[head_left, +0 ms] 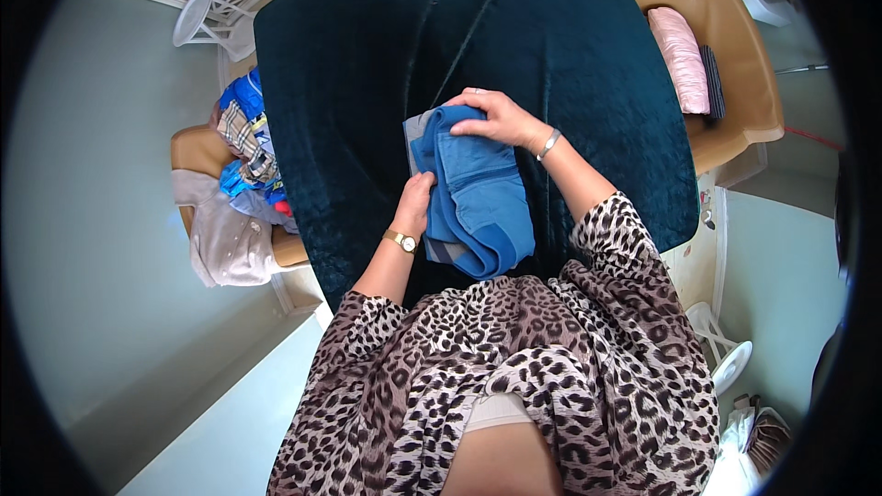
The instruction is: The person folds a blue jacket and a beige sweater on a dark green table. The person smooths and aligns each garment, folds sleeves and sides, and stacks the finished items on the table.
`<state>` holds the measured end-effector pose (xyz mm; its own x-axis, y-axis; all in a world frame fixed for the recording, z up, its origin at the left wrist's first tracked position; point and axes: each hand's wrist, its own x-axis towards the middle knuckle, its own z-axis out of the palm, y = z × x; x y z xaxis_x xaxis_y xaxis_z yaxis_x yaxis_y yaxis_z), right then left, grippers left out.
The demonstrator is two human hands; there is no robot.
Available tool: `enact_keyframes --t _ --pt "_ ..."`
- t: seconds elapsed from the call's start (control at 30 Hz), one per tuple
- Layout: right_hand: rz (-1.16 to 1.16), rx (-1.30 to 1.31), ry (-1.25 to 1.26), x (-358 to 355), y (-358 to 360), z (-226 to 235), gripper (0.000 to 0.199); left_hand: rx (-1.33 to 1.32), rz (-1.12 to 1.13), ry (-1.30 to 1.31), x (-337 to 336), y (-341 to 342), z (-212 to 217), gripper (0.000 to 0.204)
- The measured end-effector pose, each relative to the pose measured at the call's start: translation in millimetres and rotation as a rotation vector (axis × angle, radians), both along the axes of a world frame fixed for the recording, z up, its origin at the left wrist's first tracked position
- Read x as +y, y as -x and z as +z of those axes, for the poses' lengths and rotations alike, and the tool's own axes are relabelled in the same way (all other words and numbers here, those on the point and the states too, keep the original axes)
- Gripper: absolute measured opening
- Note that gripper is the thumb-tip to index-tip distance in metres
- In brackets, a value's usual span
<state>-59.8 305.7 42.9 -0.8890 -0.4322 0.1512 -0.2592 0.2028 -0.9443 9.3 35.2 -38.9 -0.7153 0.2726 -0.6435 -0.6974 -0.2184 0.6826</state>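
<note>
A folded blue garment [482, 193] with some grey fabric showing along its left side lies over the near middle of the dark teal velvet cloth. My left hand [416, 204] grips its left edge, with the fingers partly tucked behind the fabric. On its upper edge my right hand [496, 119] closes, thumb in front and fingers over the top fold. The garment is in several layers; its exact kind cannot be made out from the folds.
The velvet-covered table [358, 83] spreads ahead. On a tan chair at the left sits a heap of mixed clothes [250, 133], with a beige garment [230, 234] draped beside it. A tan chair [735, 64] at the right holds a pink rolled cloth [679, 60].
</note>
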Motion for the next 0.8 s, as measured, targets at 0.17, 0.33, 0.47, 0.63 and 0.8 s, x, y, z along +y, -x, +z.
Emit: enact_keyframes --t 0.17,0.33,0.47,0.63,0.8 --pt "0.101 -0.558 0.384 -3 15 -1 0.035 -0.072 0.002 -0.033 -11 1 -9 0.021" --pt "-0.173 -0.201 -0.059 -40 9 -21 0.042 -0.152 0.059 -0.235 0 7 14 0.029" --pt "-0.571 0.247 -0.32 -54 -9 -31 0.037 -0.1 0.153 -0.218 24 3 58 0.059" --pt "-0.628 0.509 -0.194 -54 -34 -18 0.027 -0.015 -0.049 0.037 18 4 45 0.057" --pt "-0.349 0.403 -0.032 12 -133 1 0.043 -0.021 -0.016 0.018 22 3 53 0.061"
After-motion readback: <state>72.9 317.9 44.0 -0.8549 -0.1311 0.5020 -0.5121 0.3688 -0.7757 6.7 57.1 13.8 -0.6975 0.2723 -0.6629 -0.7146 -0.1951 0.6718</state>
